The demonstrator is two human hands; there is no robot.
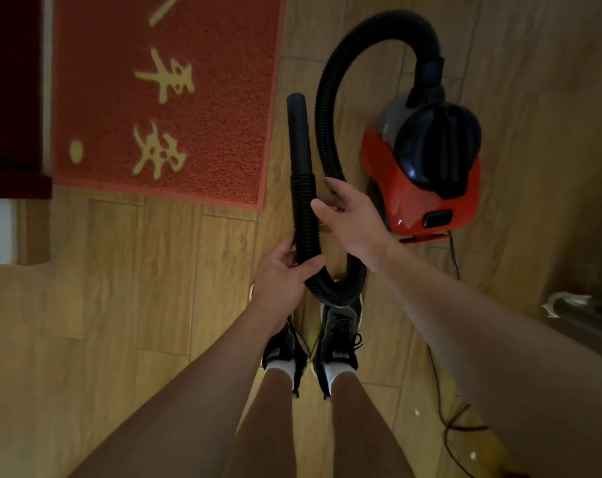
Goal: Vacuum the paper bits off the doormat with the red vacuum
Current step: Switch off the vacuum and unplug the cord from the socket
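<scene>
Beside the doormat (203, 98), hose (303, 208) in left hand (282, 274), right hand (351, 215) alongside.

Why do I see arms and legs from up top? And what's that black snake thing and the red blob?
The camera sits on a person's head and looks down, so you see their own arms, legs and shoes on the wooden floor. The red blob is a vacuum cleaner standing on that floor. The black snake is its hose, which loops out of the vacuum and down to the hands. The left hand grips the hose near its bend. The right hand is open beside the hose; I cannot tell if it touches. The red doormat with yellow signs lies ahead, to the person's left.
</scene>
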